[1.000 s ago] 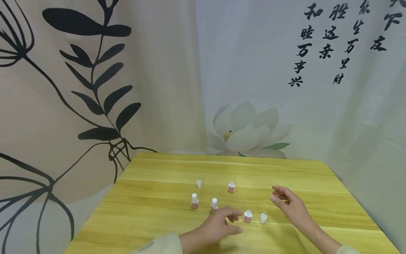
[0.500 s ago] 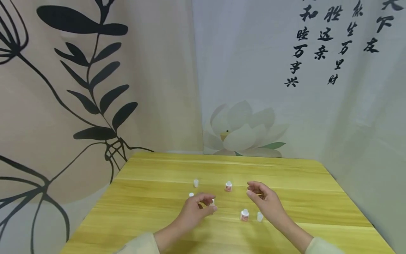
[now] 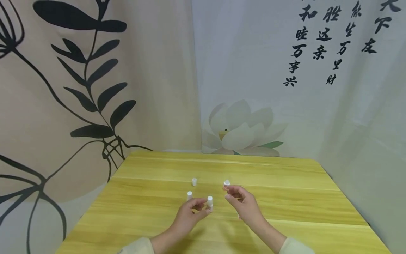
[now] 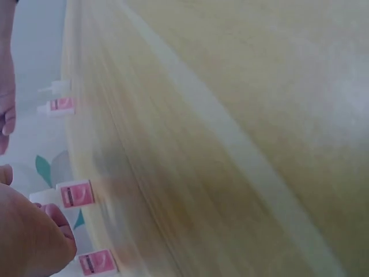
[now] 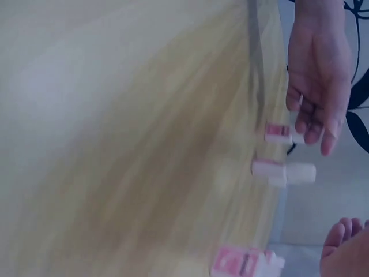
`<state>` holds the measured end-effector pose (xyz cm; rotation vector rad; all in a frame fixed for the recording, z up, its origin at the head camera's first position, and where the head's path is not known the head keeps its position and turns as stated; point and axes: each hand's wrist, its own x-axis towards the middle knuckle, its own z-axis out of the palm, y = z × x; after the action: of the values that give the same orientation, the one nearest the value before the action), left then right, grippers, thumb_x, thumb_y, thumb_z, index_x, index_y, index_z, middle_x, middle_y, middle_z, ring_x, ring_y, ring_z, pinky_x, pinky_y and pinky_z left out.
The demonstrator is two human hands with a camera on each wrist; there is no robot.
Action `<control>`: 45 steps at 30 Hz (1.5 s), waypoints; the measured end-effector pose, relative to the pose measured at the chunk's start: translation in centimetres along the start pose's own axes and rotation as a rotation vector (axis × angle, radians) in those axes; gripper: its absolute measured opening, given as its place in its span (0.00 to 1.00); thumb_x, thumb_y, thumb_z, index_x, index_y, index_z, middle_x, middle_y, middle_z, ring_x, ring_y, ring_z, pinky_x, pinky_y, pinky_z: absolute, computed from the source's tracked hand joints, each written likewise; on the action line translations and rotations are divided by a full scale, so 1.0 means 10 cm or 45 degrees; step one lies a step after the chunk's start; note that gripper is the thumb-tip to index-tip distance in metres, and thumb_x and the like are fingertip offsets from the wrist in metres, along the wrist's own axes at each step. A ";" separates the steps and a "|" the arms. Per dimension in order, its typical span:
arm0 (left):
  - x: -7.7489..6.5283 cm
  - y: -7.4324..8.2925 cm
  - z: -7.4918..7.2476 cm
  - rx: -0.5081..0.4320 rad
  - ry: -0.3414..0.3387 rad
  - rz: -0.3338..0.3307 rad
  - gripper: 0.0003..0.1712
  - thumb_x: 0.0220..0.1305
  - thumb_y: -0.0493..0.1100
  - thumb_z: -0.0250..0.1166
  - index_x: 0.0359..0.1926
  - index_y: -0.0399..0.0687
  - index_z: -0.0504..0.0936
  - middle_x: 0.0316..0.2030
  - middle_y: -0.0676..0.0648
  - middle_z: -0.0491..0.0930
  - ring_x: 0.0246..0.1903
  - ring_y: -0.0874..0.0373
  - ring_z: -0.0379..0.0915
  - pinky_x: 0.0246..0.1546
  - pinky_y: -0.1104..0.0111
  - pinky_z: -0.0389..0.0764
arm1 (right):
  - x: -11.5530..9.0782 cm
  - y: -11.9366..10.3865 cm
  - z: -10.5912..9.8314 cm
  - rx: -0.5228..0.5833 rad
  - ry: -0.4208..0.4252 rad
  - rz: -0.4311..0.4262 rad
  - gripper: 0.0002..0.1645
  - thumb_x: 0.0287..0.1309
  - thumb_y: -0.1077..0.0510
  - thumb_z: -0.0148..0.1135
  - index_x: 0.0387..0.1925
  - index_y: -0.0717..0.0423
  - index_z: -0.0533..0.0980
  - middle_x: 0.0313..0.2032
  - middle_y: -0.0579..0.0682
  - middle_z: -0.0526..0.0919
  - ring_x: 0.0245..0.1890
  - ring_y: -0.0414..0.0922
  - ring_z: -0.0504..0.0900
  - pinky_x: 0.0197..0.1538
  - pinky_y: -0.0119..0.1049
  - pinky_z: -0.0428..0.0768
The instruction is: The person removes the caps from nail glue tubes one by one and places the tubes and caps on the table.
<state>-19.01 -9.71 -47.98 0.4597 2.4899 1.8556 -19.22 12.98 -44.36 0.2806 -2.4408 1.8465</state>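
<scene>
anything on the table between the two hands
One small white-capped bottle stands at the left hand fingertips; toward the right hand the table is bare, per the head view.

Smooth, matt wooden table point(image 3: 285, 183); small white plastic bottles point(image 3: 209, 201), pink paper labels.

Bottles point(image 3: 189, 195) stand on table point(image 3: 285, 197) (cap point(image 3: 194, 181) behind).

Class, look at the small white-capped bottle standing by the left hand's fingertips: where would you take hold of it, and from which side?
Take the small bottle by its white cap and neck, from above and from the near side. It stands upright, and the left hand already reaches it from there. The neighbouring bottle stands behind to the left and the right hand is close on the right, so a narrow pinch probably suits best.
</scene>
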 end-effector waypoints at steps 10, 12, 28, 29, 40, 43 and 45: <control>0.10 0.03 -0.02 0.012 0.050 -0.031 0.24 0.60 0.46 0.72 0.55 0.41 0.80 0.45 0.42 0.77 0.45 0.53 0.72 0.42 0.70 0.75 | -0.08 0.14 0.38 0.034 -0.038 0.111 0.32 0.64 0.51 0.65 0.62 0.68 0.70 0.51 0.59 0.78 0.50 0.49 0.76 0.50 0.39 0.80; 0.14 0.07 -0.04 -0.005 0.050 -0.010 0.23 0.60 0.44 0.72 0.55 0.41 0.80 0.44 0.43 0.77 0.46 0.53 0.71 0.42 0.71 0.75 | -0.09 0.15 0.44 0.036 -0.029 0.153 0.34 0.63 0.51 0.66 0.62 0.68 0.69 0.52 0.60 0.77 0.50 0.51 0.75 0.50 0.43 0.80; 0.67 0.18 -0.40 0.159 -0.221 0.037 0.18 0.62 0.49 0.71 0.52 0.50 0.83 0.46 0.54 0.82 0.52 0.52 0.73 0.57 0.50 0.69 | -0.05 0.36 0.63 0.021 0.047 0.263 0.32 0.58 0.55 0.71 0.57 0.69 0.72 0.50 0.58 0.79 0.51 0.54 0.76 0.54 0.48 0.78; 0.70 0.16 -0.42 0.168 -0.248 0.026 0.19 0.62 0.49 0.71 0.52 0.50 0.83 0.46 0.54 0.82 0.51 0.53 0.73 0.58 0.49 0.68 | -0.04 0.37 0.64 0.014 0.057 0.267 0.31 0.57 0.55 0.72 0.56 0.69 0.73 0.50 0.57 0.79 0.51 0.53 0.76 0.54 0.48 0.79; 0.86 0.04 -0.51 0.267 -0.472 -0.028 0.19 0.62 0.48 0.71 0.52 0.48 0.83 0.46 0.51 0.82 0.50 0.54 0.73 0.62 0.48 0.64 | 0.04 0.44 0.75 -0.100 0.132 0.213 0.21 0.52 0.60 0.74 0.45 0.66 0.79 0.39 0.53 0.83 0.40 0.47 0.79 0.46 0.43 0.81; 0.89 0.03 -0.51 0.274 -0.487 -0.050 0.19 0.61 0.48 0.72 0.52 0.47 0.84 0.45 0.55 0.82 0.50 0.53 0.73 0.60 0.49 0.66 | 0.04 0.46 0.78 -0.132 0.145 0.218 0.19 0.52 0.60 0.73 0.44 0.64 0.79 0.37 0.50 0.82 0.39 0.45 0.78 0.45 0.42 0.80; 0.90 0.03 -0.52 0.265 -0.494 -0.062 0.18 0.61 0.48 0.72 0.51 0.48 0.84 0.44 0.54 0.82 0.50 0.51 0.73 0.58 0.49 0.68 | 0.05 0.48 0.79 -0.155 0.149 0.216 0.17 0.52 0.60 0.73 0.44 0.62 0.80 0.36 0.49 0.82 0.39 0.45 0.78 0.45 0.41 0.80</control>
<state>-28.49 -12.35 -44.60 0.6812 2.4040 1.3388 -20.16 6.58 -51.00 -0.0419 -2.5516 1.7090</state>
